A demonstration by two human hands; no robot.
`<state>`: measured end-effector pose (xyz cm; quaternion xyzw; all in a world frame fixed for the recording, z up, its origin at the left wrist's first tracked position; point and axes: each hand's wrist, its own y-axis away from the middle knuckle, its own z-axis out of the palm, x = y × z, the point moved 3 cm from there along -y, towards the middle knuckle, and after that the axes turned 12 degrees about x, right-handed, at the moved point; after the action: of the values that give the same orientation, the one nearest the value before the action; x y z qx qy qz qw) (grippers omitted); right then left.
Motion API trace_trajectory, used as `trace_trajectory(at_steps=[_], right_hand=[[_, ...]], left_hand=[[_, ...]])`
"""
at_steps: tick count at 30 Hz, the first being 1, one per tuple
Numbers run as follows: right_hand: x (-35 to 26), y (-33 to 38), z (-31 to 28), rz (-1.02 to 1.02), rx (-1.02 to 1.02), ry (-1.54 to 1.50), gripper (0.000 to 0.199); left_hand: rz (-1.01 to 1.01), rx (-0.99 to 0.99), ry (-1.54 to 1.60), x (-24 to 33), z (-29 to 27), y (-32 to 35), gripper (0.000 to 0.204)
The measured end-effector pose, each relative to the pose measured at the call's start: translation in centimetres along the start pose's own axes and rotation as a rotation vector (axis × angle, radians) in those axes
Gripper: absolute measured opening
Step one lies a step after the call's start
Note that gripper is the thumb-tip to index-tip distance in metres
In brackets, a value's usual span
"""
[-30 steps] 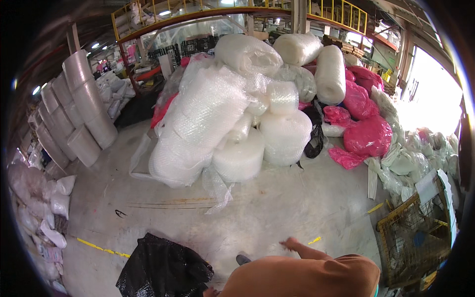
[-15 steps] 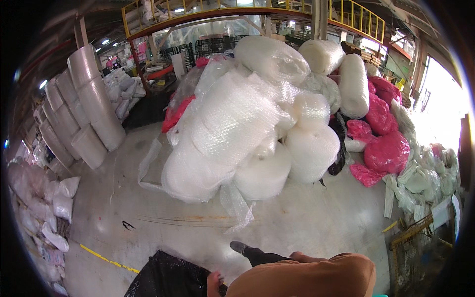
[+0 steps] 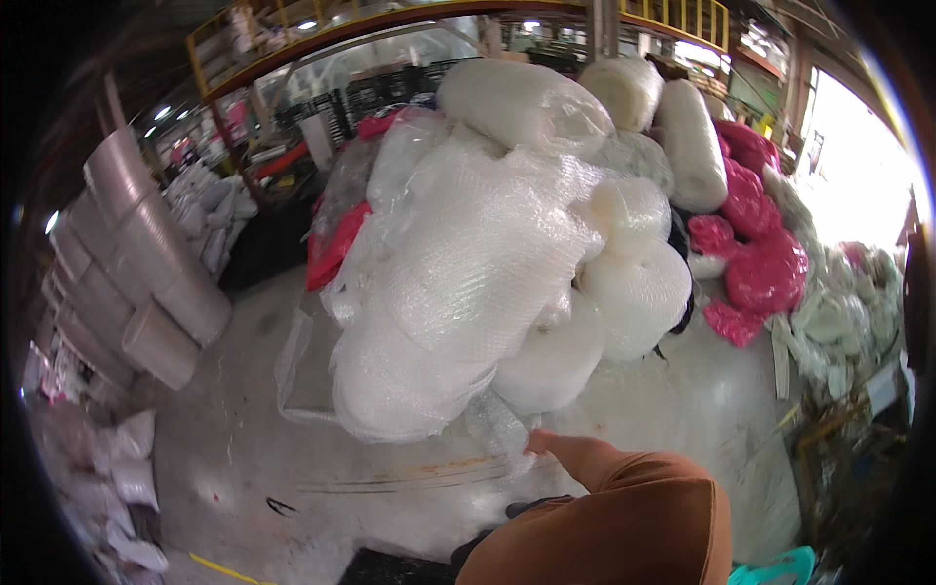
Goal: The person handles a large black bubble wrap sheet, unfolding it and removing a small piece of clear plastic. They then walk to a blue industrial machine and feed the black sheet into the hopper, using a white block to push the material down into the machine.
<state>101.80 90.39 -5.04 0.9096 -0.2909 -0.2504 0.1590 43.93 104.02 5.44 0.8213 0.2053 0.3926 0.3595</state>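
- A right hand in a rust-brown sleeve reaches forward to the loose trailing end of a bubble-wrap sheet at the foot of a tall heap of bubble-wrap rolls; the fingers touch the plastic, but whether they are pinched on it cannot be told from this angle.
- The left hand is out of the picture.
- The trailing sheet hangs downward from the heap, its long axis running roughly top to bottom, with its free end pointing at the floor just in front of the hand.
- The largest roll in the heap leans, its long axis slanting from lower left to upper right; smaller rolls beside it show their round ends toward the camera.
- Pink plastic bundles are piled to the right of the white heap, touching it, with more pale bags beyond.
- The floor is bare grey concrete, scuffed, with a yellow painted line at the lower left.
- Grey rolls are stacked against the left side, and white sacks lie below them.
- A yellow-railed mezzanine spans the back of the warehouse; daylight pours in from an opening at right.
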Motion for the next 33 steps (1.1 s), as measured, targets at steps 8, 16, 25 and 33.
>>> trace_trajectory(at_steps=[8,16,25,33], right_hand=[[-30.4,-18.1,-12.0,-0.030,0.078,-0.337,0.035],[-33.8,-10.3,-3.4,0.491,-0.188,-0.232,0.080],[-43.2,-20.4,0.7,0.538,-0.281,-0.339,0.061],[-62.4,-46.3,-1.6,0.263,-0.368,-0.260,0.055]], left_hand=[[0.052,0.014,0.027,10.7,-9.2,-11.5,0.041],[0.903,0.316,-0.764,10.0,-23.2,-24.5,0.038],[0.927,0.434,-0.223,18.9,-33.0,-41.3,0.046],[-0.398,0.460,0.433,13.0,-38.5,-44.3,0.028]])
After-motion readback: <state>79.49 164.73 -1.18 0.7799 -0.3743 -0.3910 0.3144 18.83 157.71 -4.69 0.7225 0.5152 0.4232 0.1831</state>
